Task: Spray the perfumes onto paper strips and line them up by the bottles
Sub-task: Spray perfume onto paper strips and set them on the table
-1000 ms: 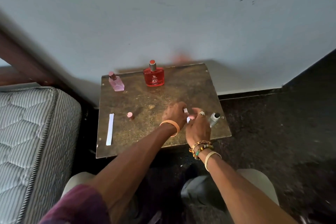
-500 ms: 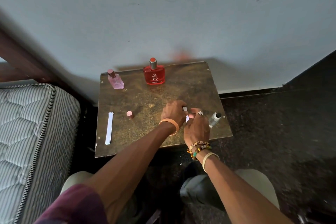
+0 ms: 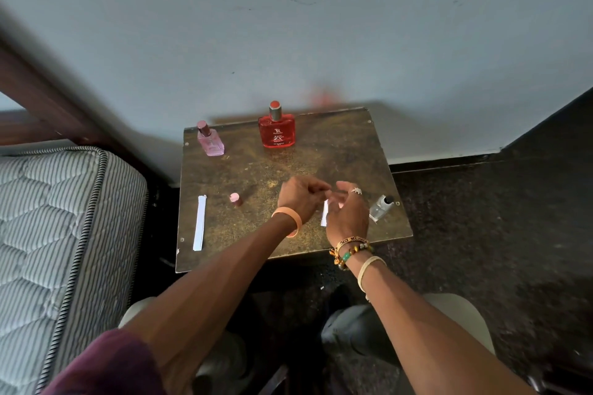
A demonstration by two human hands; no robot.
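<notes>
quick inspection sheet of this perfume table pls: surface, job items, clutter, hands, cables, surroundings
surface: small brown mottled table, set against the wall
job's things: pink bottle and red bottle upright at the far edge; clear bottle tilted near the right edge; one paper strip flat at the left; a second strip between the hands
clutter: loose pink cap beside the left strip, apart from it
hands: left hand and right hand close together at the second strip, fingers curled; grip too blurred to tell
cables: nothing seen
surroundings: mattress at left, dark floor at right
</notes>
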